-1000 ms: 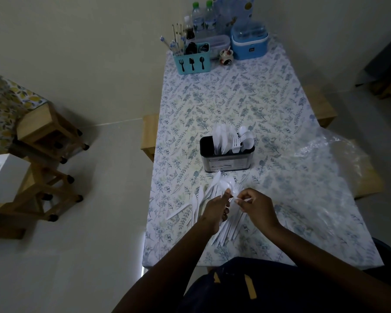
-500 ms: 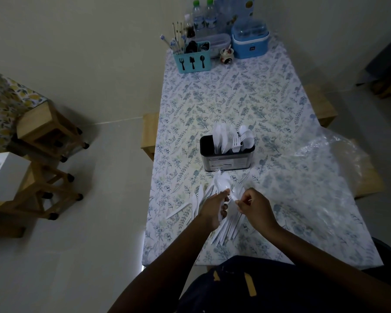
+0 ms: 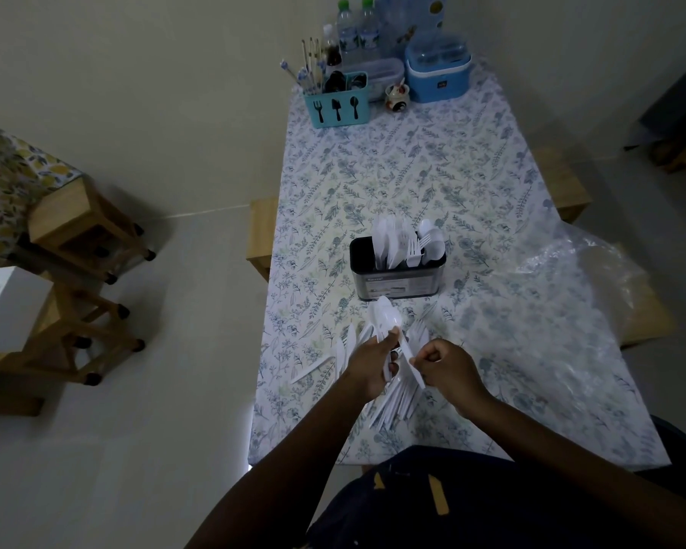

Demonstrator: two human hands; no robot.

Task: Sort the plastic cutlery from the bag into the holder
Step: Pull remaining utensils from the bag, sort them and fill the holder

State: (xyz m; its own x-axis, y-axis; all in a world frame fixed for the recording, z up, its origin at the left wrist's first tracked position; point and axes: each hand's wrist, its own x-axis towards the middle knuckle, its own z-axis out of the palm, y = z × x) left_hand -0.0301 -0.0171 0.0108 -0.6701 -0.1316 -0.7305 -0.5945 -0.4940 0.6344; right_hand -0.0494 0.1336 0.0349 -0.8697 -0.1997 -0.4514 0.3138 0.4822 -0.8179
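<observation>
Seemingly midway: the holder (image 3: 398,281) beyond the hands carries sorted cutlery (image 3: 406,243). The left hand (image 3: 371,366) grips a spoon bunch (image 3: 387,318), the right hand (image 3: 446,364) pinches one piece (image 3: 417,377); a loose pile (image 3: 397,404) lies unsorted beneath.

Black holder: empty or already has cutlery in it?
Partly filled. White cutlery stands upright in the holder, heads above its rim.

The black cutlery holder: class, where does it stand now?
In the head view the black cutlery holder stands in the middle of the table, just beyond the loose white cutlery, with the clear plastic bag to its right.
</observation>
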